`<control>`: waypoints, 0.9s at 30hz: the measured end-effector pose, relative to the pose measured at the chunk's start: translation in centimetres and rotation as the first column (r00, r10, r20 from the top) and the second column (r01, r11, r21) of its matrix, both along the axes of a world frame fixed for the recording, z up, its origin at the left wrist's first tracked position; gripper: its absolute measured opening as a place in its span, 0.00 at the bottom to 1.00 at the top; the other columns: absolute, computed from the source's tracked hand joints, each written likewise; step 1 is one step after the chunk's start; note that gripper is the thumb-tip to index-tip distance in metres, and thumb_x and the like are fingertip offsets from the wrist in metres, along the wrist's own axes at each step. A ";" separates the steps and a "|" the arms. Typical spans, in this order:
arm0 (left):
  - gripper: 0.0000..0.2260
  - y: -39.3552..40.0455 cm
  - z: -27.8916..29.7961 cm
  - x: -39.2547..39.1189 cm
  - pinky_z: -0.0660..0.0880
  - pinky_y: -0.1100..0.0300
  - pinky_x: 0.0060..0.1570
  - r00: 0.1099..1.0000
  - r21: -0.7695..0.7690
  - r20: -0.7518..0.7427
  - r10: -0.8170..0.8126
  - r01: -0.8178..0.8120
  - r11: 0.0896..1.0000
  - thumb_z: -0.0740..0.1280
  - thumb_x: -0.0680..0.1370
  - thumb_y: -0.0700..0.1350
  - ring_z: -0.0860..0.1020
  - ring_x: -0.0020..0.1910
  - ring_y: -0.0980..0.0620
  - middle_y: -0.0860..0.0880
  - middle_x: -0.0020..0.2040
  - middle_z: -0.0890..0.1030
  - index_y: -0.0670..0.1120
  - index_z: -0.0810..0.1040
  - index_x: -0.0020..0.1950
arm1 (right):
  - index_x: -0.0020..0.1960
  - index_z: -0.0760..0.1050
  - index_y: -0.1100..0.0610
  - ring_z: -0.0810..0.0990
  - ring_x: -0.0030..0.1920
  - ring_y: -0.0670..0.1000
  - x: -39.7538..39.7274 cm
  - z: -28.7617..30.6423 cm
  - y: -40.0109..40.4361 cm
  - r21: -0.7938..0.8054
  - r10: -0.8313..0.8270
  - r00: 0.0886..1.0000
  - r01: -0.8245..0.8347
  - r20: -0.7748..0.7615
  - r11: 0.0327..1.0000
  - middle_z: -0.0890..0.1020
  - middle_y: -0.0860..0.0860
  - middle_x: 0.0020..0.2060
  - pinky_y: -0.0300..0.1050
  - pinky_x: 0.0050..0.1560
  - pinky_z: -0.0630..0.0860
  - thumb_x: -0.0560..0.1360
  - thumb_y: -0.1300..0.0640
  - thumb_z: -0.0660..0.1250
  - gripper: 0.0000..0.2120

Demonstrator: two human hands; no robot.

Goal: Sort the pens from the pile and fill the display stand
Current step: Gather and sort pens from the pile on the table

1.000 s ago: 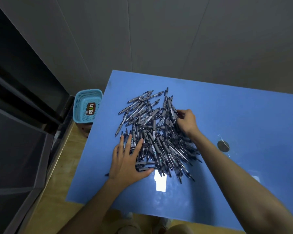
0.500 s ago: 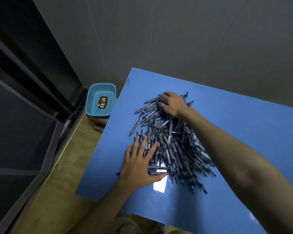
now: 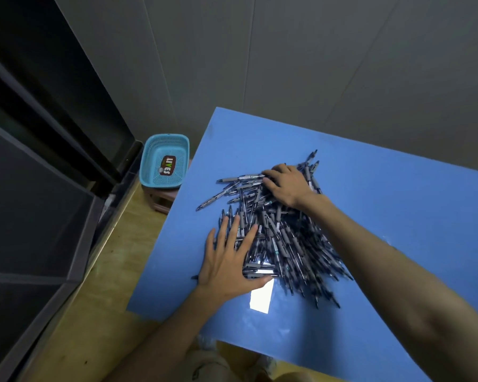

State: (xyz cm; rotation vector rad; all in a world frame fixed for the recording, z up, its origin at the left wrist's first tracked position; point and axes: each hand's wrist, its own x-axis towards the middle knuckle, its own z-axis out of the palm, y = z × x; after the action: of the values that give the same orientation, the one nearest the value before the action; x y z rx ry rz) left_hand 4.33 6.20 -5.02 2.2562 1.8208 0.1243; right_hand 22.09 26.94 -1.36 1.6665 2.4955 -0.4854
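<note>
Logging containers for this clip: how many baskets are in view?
1. A light blue basket sits on a low stool left of the blue table, beyond the pen pile. Others may lie out of frame.

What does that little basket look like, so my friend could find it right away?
Start at the blue table and go to its far left corner. Just past the table's left edge, lower down, the basket sits on a small pinkish stool. It is the only turquoise mesh thing, with a dark label reading LIVES inside.

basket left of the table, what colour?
Light blue basket, perforated mesh pattern, a dark label inside. The head view, the only one, shows it.
</note>
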 end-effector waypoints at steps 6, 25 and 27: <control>0.49 0.2 0.0 -0.2 0.48 0.32 0.76 0.998 0.021 -0.035 0.055 -0.054 0.998 0.51 0.70 0.81 0.45 0.82 0.40 0.42 0.83 0.48 0.56 0.47 0.83 | 0.74 0.68 0.43 0.63 0.73 0.57 0.7 0.4 0.5 -0.016 -0.041 0.999 0.041 -0.003 0.999 0.71 0.50 0.71 0.61 0.75 0.53 0.82 0.36 0.47 0.25; 0.42 -1.9 -1.3 -3.3 0.47 0.29 0.74 0.992 0.006 -0.029 0.122 -0.122 0.992 0.49 0.74 0.77 0.47 0.82 0.43 0.47 0.84 0.50 0.56 0.50 0.83 | 0.68 0.77 0.50 0.68 0.65 0.62 11.4 -0.1 0.1 -0.015 -0.323 0.939 0.323 -0.120 0.946 0.74 0.60 0.61 0.57 0.68 0.66 0.81 0.36 0.49 0.29; 0.42 -1.9 -1.6 -3.2 0.47 0.28 0.74 0.994 0.003 -0.020 0.109 -0.109 0.994 0.49 0.75 0.76 0.47 0.82 0.43 0.46 0.84 0.50 0.56 0.49 0.83 | 0.70 0.74 0.51 0.68 0.65 0.62 11.3 -0.5 -1.4 -0.008 -0.348 0.929 0.350 -0.127 0.937 0.73 0.60 0.61 0.56 0.68 0.65 0.82 0.38 0.51 0.27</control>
State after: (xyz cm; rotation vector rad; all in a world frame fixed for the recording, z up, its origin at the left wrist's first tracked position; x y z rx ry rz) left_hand 1.16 4.26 -6.66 2.1671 1.9546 0.1228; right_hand 33.35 25.55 -1.88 2.1639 2.2876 -0.6243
